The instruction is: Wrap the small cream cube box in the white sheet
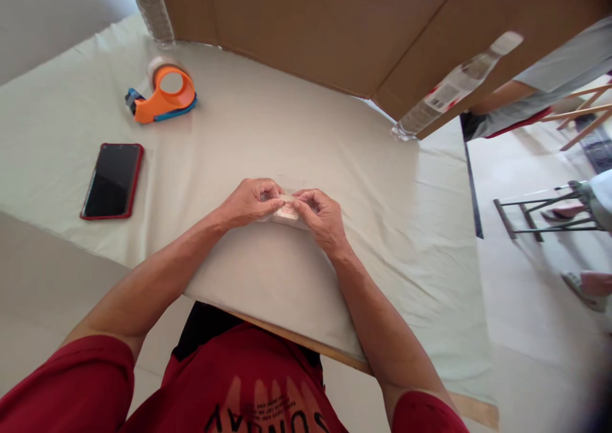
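Observation:
My left hand (251, 201) and my right hand (321, 217) meet in the middle of the cloth-covered table (268, 133). Both pinch a small pale packet with pink print (287, 211) between fingertips and thumbs. The packet rests low on the cloth, mostly hidden by my fingers. My forearms reach in from the near table edge.
An orange tape dispenser (163, 95) lies at the far left, a red-cased phone (113, 180) nearer on the left. A large cardboard box (344, 25) stands at the back with two plastic bottles (449, 92) beside it. Another person's limbs and stools (540, 213) show at right.

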`<state>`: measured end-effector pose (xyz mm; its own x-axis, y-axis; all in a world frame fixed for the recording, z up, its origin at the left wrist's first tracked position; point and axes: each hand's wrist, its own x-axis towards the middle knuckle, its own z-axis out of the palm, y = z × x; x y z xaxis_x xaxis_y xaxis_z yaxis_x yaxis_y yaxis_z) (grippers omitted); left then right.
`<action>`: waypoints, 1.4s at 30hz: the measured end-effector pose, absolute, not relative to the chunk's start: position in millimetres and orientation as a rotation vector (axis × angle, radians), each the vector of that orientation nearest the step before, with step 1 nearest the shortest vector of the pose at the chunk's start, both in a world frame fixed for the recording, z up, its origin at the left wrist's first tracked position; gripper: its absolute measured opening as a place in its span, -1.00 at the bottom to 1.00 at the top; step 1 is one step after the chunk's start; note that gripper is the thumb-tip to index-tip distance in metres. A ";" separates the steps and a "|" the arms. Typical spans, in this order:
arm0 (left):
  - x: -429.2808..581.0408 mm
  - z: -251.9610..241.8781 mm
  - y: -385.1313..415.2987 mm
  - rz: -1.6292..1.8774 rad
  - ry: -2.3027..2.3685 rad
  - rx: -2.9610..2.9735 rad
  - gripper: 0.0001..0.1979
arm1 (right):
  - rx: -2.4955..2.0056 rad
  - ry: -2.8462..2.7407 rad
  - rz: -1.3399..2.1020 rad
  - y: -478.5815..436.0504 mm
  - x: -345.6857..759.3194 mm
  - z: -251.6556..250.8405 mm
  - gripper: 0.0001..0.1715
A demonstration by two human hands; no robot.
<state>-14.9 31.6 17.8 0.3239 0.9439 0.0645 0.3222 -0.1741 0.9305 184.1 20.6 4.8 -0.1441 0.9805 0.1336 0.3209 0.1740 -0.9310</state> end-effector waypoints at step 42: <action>-36.1 31.7 40.9 0.649 1.187 1.742 -0.71 | -1.330 -2.464 -0.091 -7.5 169.4 21.0 -0.76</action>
